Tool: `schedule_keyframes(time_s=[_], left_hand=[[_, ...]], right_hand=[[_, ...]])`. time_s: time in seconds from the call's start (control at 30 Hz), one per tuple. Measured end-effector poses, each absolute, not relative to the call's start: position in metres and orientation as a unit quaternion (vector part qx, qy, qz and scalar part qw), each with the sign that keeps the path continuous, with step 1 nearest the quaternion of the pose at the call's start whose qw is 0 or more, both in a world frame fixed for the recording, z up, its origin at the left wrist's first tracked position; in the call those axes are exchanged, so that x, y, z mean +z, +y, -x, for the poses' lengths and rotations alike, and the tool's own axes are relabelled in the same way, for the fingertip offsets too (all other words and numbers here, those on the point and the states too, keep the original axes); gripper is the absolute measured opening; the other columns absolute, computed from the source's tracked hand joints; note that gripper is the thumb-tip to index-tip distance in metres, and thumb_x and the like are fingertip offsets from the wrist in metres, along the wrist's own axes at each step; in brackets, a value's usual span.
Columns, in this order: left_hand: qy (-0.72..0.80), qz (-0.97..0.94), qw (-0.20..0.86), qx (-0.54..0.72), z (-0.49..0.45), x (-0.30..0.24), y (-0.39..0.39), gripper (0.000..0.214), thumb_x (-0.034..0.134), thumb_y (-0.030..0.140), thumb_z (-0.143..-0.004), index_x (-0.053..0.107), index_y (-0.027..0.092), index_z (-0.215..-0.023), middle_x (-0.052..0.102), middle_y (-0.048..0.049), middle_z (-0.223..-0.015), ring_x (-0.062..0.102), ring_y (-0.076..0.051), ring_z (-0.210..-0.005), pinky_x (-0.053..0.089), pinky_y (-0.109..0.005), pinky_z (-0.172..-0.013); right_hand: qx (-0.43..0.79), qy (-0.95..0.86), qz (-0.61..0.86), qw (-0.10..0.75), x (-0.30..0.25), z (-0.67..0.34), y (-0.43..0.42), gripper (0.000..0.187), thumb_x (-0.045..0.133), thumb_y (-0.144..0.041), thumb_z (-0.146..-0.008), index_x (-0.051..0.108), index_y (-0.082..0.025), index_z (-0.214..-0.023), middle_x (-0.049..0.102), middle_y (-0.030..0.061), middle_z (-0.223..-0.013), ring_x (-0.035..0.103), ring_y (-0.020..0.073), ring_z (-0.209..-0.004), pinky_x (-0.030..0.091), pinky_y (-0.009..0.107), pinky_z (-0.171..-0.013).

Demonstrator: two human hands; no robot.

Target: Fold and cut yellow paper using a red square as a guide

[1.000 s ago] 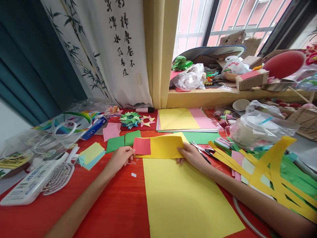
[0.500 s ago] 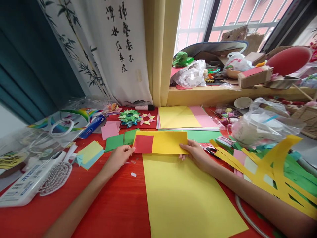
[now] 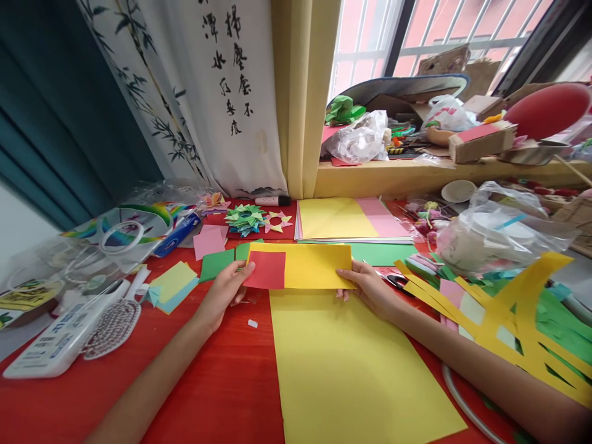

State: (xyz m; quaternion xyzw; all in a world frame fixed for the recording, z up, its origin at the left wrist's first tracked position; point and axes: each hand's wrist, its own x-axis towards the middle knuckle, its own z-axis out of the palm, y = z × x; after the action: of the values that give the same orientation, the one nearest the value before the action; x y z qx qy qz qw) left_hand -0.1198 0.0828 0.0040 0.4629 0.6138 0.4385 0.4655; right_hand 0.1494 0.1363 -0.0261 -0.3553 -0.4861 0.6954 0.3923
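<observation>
Pale yellow sheet: large, flat [image 3: 356,370], nearest item, lying on the red tabletop [image 3: 208,382]; its far end passes under the held paper.
Left hand: pinching [image 3: 226,287] the left end of the strip, thumb over the edge of the red patch.
Right hand: pinching [image 3: 367,285] the opposite end, thumb in front, fingertips showing below the lower edge.
Golden-yellow strip: plain paper oblong [image 3: 319,266], smooth, bright, straight-edged; held between the two hands over the far end of the pale yellow sheet.
Strip, direction: long axis left to right across the person's view, nearly level; short ends toward the hands, broad face turned to the person.
Red square: matt paper [image 3: 268,270] against the face of the strip at its left end; a narrow yellow band shows above it.
Scissors: dark-handled [image 3: 396,281], just beyond the right forearm, partly hidden.
Green papers: beyond the left hand [image 3: 216,265], partly covered.
Paper stack: yellow and pink sheets [image 3: 335,219], behind the strip.
Hanging cloth: white, bamboo and characters in black [image 3: 198,92], at the back.
</observation>
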Motion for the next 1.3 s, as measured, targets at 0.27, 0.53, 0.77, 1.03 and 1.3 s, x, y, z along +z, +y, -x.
schedule_keyframes(time_s=[0.27, 0.53, 0.77, 1.03, 1.3], left_hand=[[0.606, -0.453, 0.455, 0.468, 0.113, -0.004, 0.084, 0.027, 0.056, 0.042, -0.071, 0.046, 0.02, -0.085, 0.051, 0.0076, -0.058, 0.023, -0.003, -0.035, 0.015, -0.017, -0.036], [0.593, -0.482, 0.438, 0.474, 0.113, -0.015, 0.085, 0.025, 0.053, 0.043, -0.075, 0.044, 0.02, -0.083, 0.054, 0.0061, -0.064, 0.024, -0.002, -0.035, 0.018, -0.017, -0.035], [0.599, -0.49, 0.411, 0.481, 0.117, -0.015, 0.082, 0.03, 0.059, 0.044, -0.071, 0.052, 0.02, -0.086, 0.056, 0.0029, -0.064, 0.051, -0.011, -0.053, 0.041, -0.02, -0.046], [0.614, -0.515, 0.356, 0.481, 0.116, -0.018, 0.082, 0.037, 0.061, 0.046, -0.067, 0.059, 0.018, -0.091, 0.062, -0.0017, -0.072, 0.056, -0.016, -0.062, 0.044, -0.025, -0.052], [0.654, -0.554, 0.318, 0.406, 0.117, -0.022, 0.082, 0.03, 0.058, 0.045, -0.07, 0.057, 0.02, -0.086, 0.049, 0.0062, -0.05, 0.038, -0.01, -0.041, 0.031, -0.022, -0.044]], right_hand=[[0.693, -0.5, 0.354, 0.38, -0.025, -0.149, 0.135, 0.028, 0.055, -0.023, -0.077, 0.052, -0.014, -0.104, 0.065, 0.0054, -0.078, 0.059, 0.0121, -0.049, 0.047, 0.022, -0.043], [0.681, -0.513, 0.354, 0.383, -0.026, -0.149, 0.134, 0.024, 0.052, -0.023, -0.079, 0.053, -0.014, -0.101, 0.062, 0.0016, -0.065, 0.056, 0.0122, -0.048, 0.045, 0.023, -0.043], [0.65, -0.544, 0.364, 0.386, -0.029, -0.149, 0.133, 0.026, 0.049, -0.031, -0.081, 0.054, -0.016, -0.102, 0.061, -0.0003, -0.059, 0.056, 0.0144, -0.046, 0.045, 0.026, -0.047], [0.547, -0.586, 0.396, 0.448, -0.027, -0.151, 0.131, 0.023, 0.053, -0.033, -0.079, 0.059, -0.022, -0.097, 0.064, 0.002, -0.1, 0.059, 0.0201, -0.087, 0.046, 0.026, -0.068], [0.585, -0.549, 0.375, 0.465, -0.028, -0.148, 0.133, 0.031, 0.052, -0.029, -0.078, 0.055, -0.023, -0.108, 0.065, 0.0023, -0.099, 0.06, 0.0206, -0.088, 0.047, 0.027, -0.068]])
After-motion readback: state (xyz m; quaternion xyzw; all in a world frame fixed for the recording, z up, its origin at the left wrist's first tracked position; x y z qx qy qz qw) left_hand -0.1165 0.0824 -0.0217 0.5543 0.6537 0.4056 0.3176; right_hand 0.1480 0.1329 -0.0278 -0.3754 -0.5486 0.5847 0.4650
